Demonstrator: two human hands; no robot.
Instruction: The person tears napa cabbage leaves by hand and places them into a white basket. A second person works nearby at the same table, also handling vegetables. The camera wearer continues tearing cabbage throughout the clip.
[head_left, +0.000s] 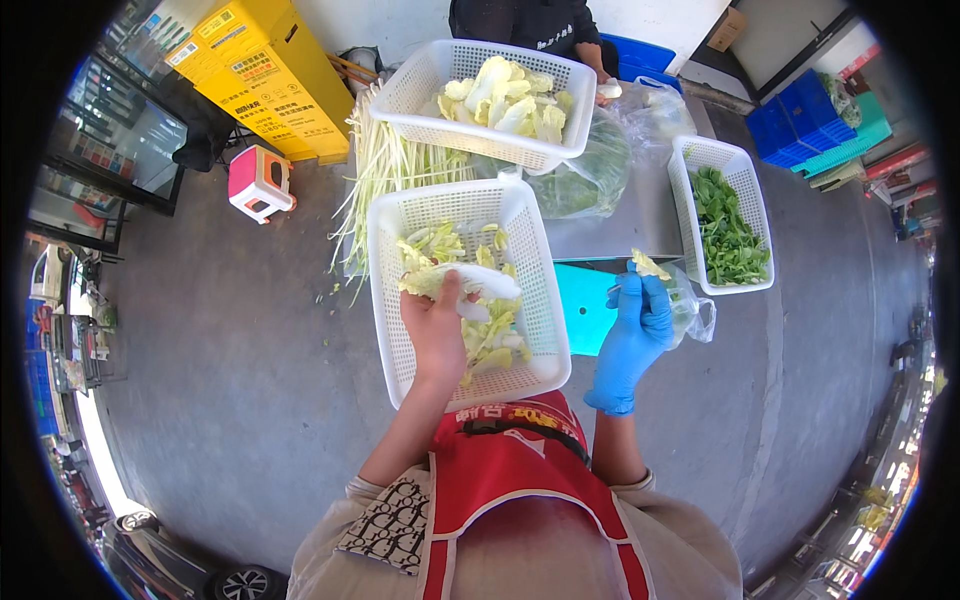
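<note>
My bare left hand (439, 330) grips a napa cabbage leaf (487, 280), its white rib pointing right. Below that leaf is a white perforated plastic basket (381, 330) in front of me, holding several loose pale yellow-green leaves (495, 341). On my right hand (634, 330) is a blue disposable glove. Between its thumb and fingers I pinch a small torn piece of leaf (649, 265), right of the basket. Just beyond stands a second white basket (405, 116) with a heap of cabbage leaves (510, 97).
Long pale-stemmed greens (382, 161) lie on the grey table (645, 217) at left. Plastic bags (592, 176) of greens sit near the middle. A basket (679, 187) of dark leafy greens is at right. Across the table is another person (517, 26). A small plastic stool (259, 184) stands left.
</note>
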